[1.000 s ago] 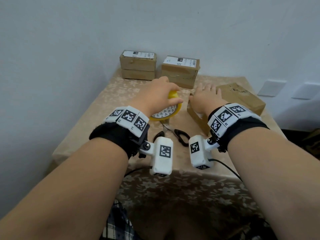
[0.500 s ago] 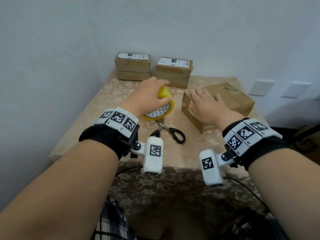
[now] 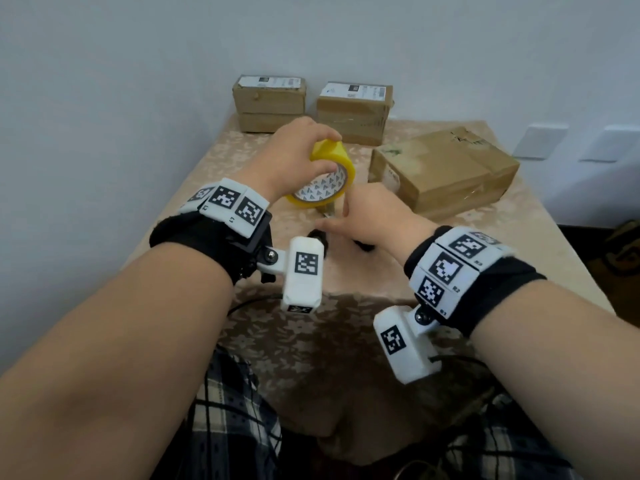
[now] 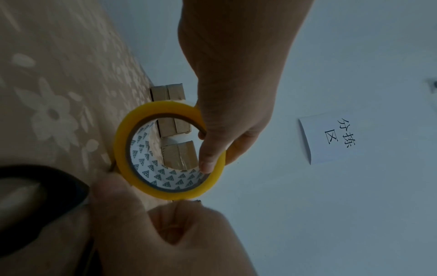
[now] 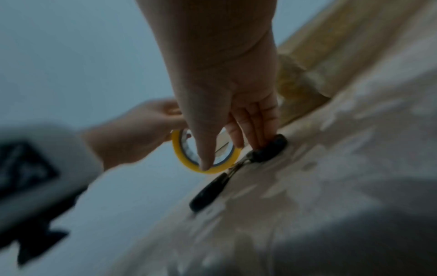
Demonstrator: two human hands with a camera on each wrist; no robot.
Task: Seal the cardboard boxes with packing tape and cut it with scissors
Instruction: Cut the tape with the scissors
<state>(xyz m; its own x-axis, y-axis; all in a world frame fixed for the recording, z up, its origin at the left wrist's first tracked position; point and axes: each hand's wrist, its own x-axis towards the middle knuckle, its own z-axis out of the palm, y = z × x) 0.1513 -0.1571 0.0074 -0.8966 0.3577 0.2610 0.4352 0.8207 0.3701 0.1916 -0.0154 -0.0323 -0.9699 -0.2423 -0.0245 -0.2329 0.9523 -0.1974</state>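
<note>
Beige floral tabletop (image 3: pixel 214 168), tape up, scissors waiting.
Left hand (image 3: pixel 294 157) grasps the yellow packing-tape roll (image 3: pixel 329 174); right hand (image 3: pixel 374 216), fingers relaxed, touches black-handled scissors (image 5: pixel 238 168) lying directly beneath, blades toward 12 o'clock.

Tape roll (image 3: pixel 325 174) above scissors (image 5: pixel 238 168), big box (image 3: pixel 443 171) right, two boxes (image 3: pixel 270 103) behind.

Wrists: black fabric bands (image 3: pixel 194 233), each topped with white blocks (image 3: pixel 228 202) bearing black square codes
Cameras: white housings (image 3: pixel 304 275), coded, screw-jointed, black cable trailing
Clothing: dark plaid (image 3: pixel 228 427)
</note>
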